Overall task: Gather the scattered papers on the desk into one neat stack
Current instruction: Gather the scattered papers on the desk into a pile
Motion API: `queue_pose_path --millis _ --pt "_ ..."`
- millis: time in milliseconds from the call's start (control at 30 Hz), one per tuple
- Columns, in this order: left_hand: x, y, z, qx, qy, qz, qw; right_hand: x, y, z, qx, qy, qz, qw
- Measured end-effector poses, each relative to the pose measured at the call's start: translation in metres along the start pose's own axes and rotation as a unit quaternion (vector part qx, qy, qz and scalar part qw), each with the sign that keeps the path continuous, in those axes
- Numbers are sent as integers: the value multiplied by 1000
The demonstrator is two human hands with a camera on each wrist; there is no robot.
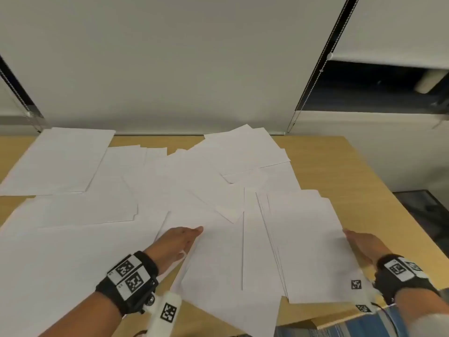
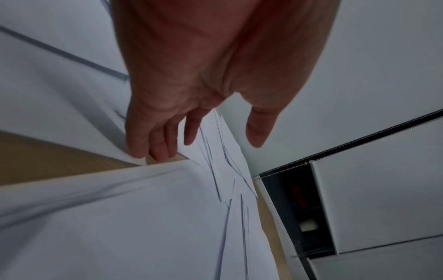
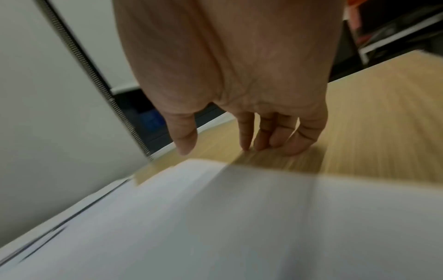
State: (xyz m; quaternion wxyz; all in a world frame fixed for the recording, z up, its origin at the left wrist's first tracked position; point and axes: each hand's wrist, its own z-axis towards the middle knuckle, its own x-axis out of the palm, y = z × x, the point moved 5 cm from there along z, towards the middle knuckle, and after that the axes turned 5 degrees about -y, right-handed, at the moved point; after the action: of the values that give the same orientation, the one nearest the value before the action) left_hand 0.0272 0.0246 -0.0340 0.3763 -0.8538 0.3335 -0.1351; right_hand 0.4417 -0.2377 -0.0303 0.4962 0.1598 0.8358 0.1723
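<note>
white paper all over a wood desk, two hands at the sides of one bunch.

white papers (image 1: 150, 186) lie spread across the tan desk (image 1: 340, 161), too many and too mixed to count. there are two hands. the left hand (image 1: 176, 242) lies flat with straight fingers, its fingertips (image 2: 153, 149) by a paper edge, holding nothing. the right hand (image 1: 364, 246) is flat too, at the right edge of a fanned bunch (image 1: 306, 242) near the front, and its fingertips (image 3: 263, 144) touch bare wood. if both hands push in fast, i think the thin sheets could bend, slip under each other, or slide off the front edge, where some already hang over.
</note>
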Motion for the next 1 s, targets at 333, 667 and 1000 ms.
queue_pose_path --millis 333,667,1000 --pt "17 -3 9 -11 1 -32 999 40 20 -47 -12 -97 -101 990" --pt "60 -12 -2 -29 49 -32 998 87 34 -91 -63 -17 -122 990" --pt "83 -20 14 -16 21 -25 999 111 43 -107 -3 76 28 997"
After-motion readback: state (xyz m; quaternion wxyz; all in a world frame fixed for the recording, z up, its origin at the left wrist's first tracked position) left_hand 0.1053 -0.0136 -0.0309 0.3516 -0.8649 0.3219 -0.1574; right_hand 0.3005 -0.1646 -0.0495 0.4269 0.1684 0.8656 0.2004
